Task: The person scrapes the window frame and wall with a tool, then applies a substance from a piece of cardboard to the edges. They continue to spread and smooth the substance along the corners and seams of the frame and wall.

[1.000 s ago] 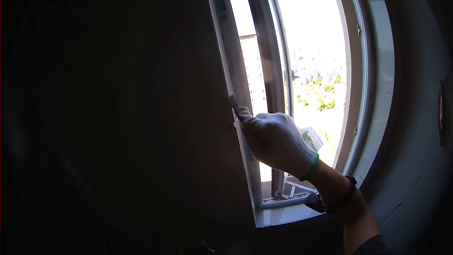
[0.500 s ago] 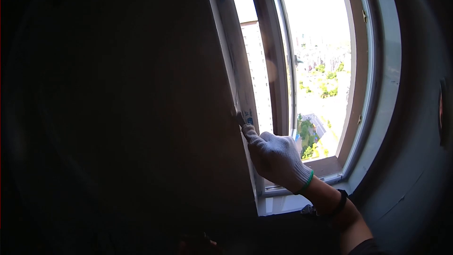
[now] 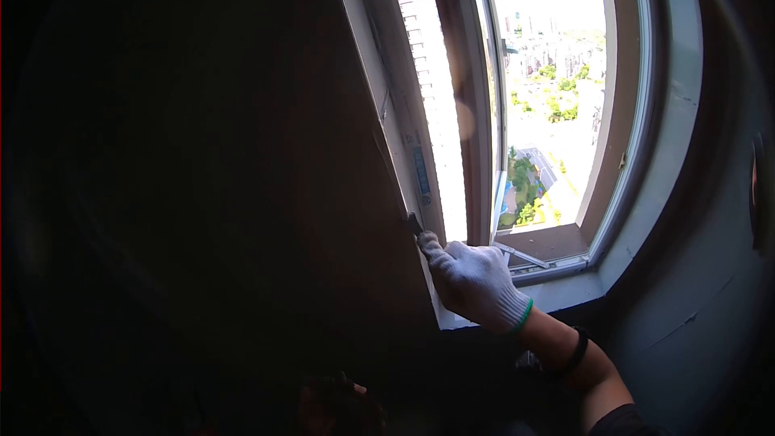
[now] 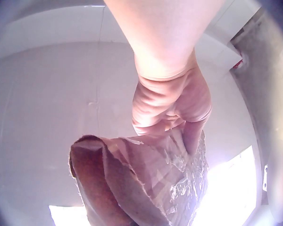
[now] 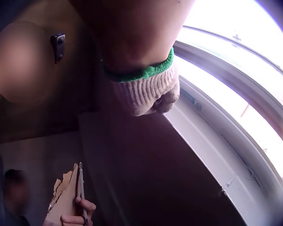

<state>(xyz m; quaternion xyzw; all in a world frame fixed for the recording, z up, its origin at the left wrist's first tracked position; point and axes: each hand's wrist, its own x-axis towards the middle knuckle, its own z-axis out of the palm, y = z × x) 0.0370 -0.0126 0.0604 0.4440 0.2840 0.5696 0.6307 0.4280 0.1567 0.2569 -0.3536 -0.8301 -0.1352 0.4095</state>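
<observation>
In the head view my right hand [image 3: 484,282], in a white knitted glove with a green cuff, pinches a small flat scraper [image 3: 415,224]. The blade's tip meets the left edge of the window frame [image 3: 387,113], by the dark wall. In the right wrist view the glove hides the tool. My bare left hand [image 4: 172,110] grips a torn, bent piece of brown cardboard [image 4: 141,165] with shiny smears on one face. The right wrist view shows this cardboard [image 5: 63,202] low on the left, with a thin grey strip along its edge.
An open window sash [image 3: 472,113] and a metal stay arm [image 3: 523,255] stand beside the right hand. Below runs the white sill [image 3: 565,295]. A dark wall [image 3: 202,194] fills the left. A blurred person [image 5: 16,190] appears in the right wrist view.
My right hand has slid down along the window frame's left edge with the scraper. The head view has shifted too, so the sill sits higher in it.
</observation>
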